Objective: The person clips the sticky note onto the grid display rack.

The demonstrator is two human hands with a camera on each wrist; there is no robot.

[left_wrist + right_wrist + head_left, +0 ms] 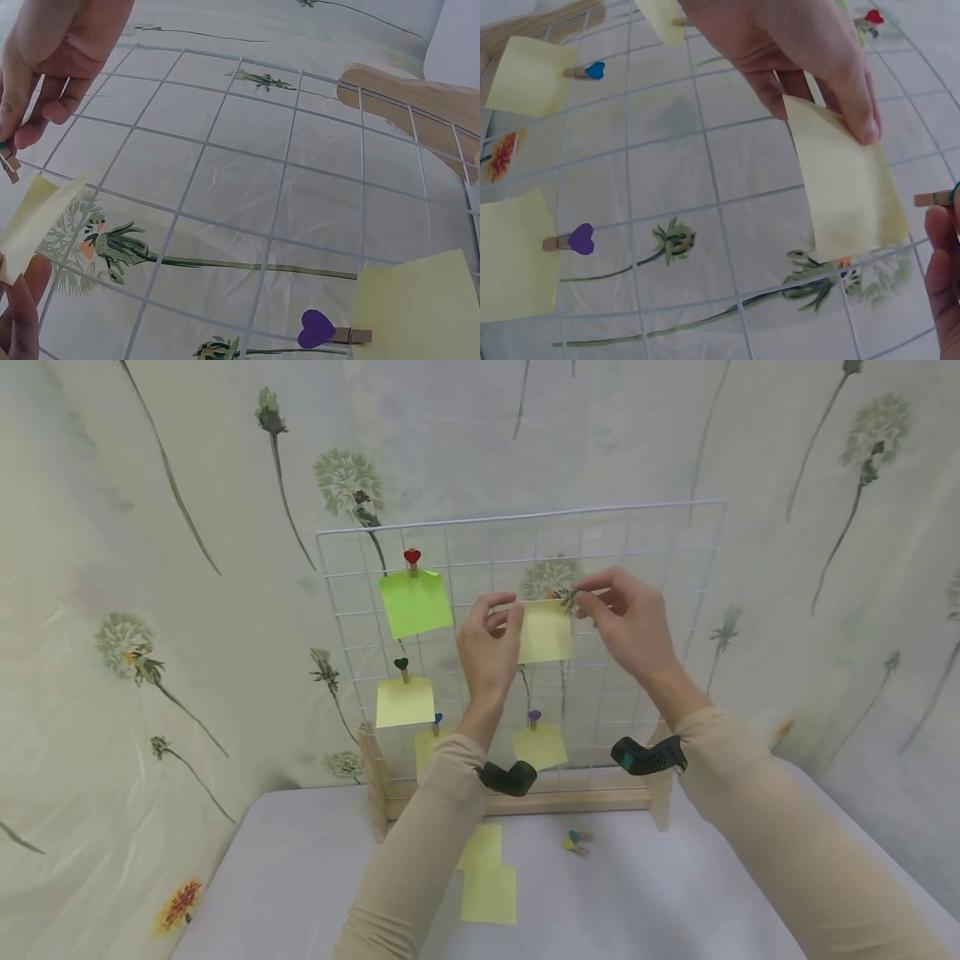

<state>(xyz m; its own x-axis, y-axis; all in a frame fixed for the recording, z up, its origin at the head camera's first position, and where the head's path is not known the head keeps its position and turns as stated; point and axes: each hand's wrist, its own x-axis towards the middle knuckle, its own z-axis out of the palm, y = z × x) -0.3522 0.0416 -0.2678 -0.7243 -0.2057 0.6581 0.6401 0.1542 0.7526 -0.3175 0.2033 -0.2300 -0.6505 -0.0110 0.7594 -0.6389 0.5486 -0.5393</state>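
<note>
My left hand (489, 647) pinches a pale yellow paper note (546, 635) by its left side, in front of a white wire grid (525, 516). At the note's upper right corner, my right hand (633, 622) pinches a small wooden clothespin (932, 199) with a teal-green heart, mostly covered by the fingers. In the right wrist view this clothespin stands apart from the note, off its right edge. The left wrist view shows the note (37, 221) bent slightly, with the clothespin (9, 166) above it.
A bright green note (416, 604) hangs under a red heart clothespin (412, 560). Yellow notes hang by clothespins with green, blue and purple hearts (534, 716). On the white table (600, 910) lie loose yellow notes (489, 895) and two clothespins (576, 845). A wooden base (525, 804) supports the grid.
</note>
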